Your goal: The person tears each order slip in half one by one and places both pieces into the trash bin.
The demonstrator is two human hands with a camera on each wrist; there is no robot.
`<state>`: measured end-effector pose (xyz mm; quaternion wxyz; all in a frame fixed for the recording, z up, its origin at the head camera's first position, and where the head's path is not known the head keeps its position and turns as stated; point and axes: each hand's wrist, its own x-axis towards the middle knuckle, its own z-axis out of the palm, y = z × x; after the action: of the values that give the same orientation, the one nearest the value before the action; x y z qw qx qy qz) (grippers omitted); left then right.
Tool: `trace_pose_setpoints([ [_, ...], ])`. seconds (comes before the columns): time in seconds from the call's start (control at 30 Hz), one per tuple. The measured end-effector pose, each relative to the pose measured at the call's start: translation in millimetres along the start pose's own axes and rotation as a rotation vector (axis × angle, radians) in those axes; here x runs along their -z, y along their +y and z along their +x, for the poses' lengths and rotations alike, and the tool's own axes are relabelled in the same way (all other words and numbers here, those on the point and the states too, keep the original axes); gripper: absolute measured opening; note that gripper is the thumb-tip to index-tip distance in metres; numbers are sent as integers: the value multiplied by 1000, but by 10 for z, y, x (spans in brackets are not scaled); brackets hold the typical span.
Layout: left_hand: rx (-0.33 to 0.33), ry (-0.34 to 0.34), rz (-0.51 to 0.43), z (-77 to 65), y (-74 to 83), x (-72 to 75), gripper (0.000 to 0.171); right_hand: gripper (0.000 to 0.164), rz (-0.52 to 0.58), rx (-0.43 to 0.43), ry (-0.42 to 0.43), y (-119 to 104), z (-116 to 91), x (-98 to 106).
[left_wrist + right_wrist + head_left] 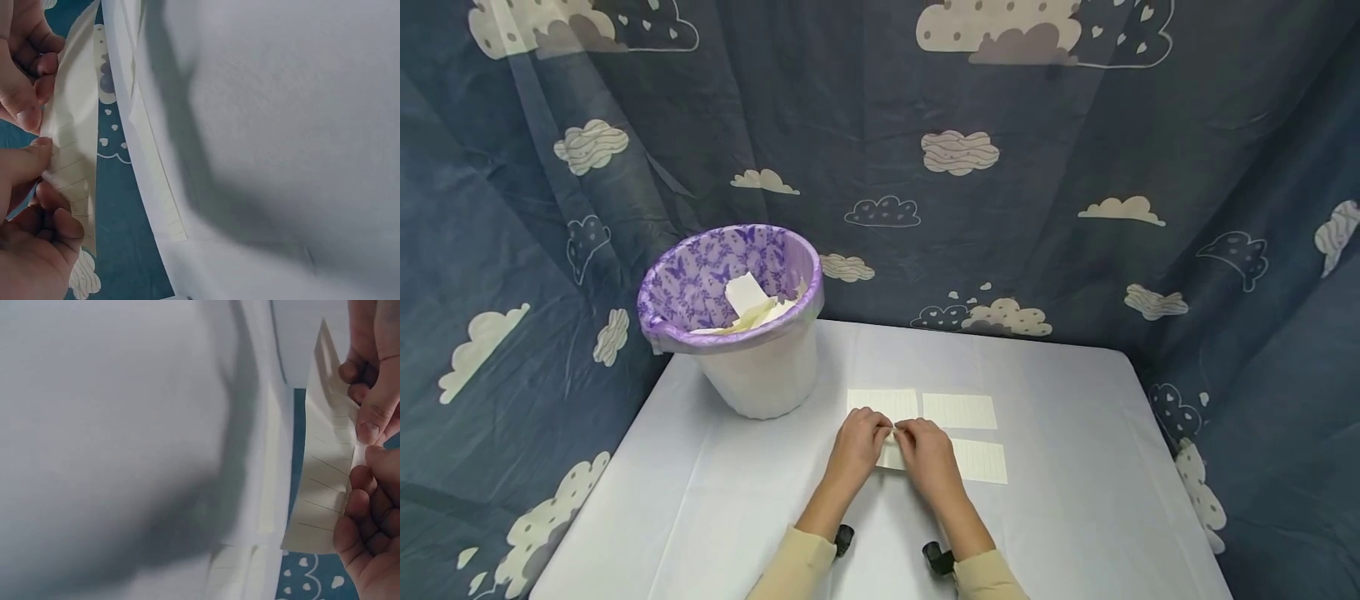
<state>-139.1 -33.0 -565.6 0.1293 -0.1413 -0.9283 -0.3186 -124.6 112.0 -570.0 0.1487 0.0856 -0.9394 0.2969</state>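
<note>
Both hands pinch the upper edge of a cream lined paper sheet (891, 457), their fingertips close together near its middle. My left hand (857, 443) grips left of the middle, and my right hand (931, 458) grips right of it. In the left wrist view the sheet (78, 165) hangs above the table, ruled lines showing. The right wrist view shows the same sheet (320, 487) slightly bent, with thumbs and curled fingers along one edge. Similar sheets lie flat close by: one at back left (882, 402), one at back right (959, 411), one at front right (981, 461).
A white bin (767, 375) with a purple butterfly-patterned liner (700, 267) stands at the back left of the white table (1075, 467). Cream paper pieces (747, 294) lie inside it. A dark cloud-patterned curtain (850, 108) surrounds the table. Black camera mounts (937, 558) sit at the wrists.
</note>
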Motion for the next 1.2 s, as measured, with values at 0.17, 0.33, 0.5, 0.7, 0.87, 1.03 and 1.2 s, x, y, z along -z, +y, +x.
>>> trace_pose_setpoints([
  [0.17, -20, 47, -34, 8, 55, 31, 5, 6, 8, 20, 40, -17, 39, 83],
  [0.33, -64, 105, -61, 42, 128, 92, 5, 7, -1, 31, 74, -55, 72, 181],
  [0.5, -77, 138, -115, 92, 220, 139, 4, 8, 15, 64, 112, -105, 95, 307],
  [0.7, -95, 172, -172, 128, 313, 180, 4, 8, 43, 81, 127, -95, 120, 416],
  [0.87, -61, 158, -238, 90, 358, 211, 4, 8, 87, 66, 117, -106, 92, 458],
  [1.03, -38, 145, -274, 63, 374, 202, 4, 8, 111, 37, 102, -115, 67, 487],
  [1.2, -36, 147, -281, 60, 374, 182, 4, 7, 120, 19, 93, -94, 62, 492],
])
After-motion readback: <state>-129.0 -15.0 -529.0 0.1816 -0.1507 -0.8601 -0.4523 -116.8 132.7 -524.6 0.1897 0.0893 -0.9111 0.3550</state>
